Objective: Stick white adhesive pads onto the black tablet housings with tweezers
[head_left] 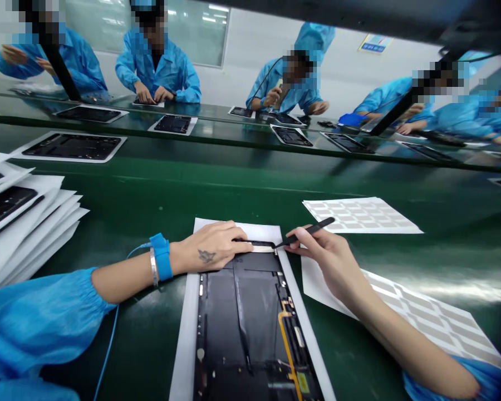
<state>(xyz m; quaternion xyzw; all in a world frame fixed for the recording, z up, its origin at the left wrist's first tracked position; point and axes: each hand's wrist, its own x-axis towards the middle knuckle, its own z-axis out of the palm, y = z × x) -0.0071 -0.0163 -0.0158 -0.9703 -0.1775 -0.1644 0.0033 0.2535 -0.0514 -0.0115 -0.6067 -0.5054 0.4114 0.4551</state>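
An opened tablet housing [250, 312] with black inner parts and an orange flex cable lies on a white sheet [183, 345] in front of me. My left hand [217, 245] lies flat over its far end, fingertips beside a pale strip [263, 249] along the top edge. My right hand [325, 253] is closed around black tweezers [313, 227]. Their tip points down-left at the right end of the strip, by the housing's corner; whether it touches cannot be made out. A blue wrist strap [162, 257] with a cord circles my left wrist.
At left rises a stack of white sheets [45, 234] with tablet housings between them. Sheets of grey stickers [363, 214] lie at right, one partly under my right forearm. Beyond, a belt [217, 131] carries several housings. Co-workers in blue [162, 67] sit across, behind dark slanted posts.
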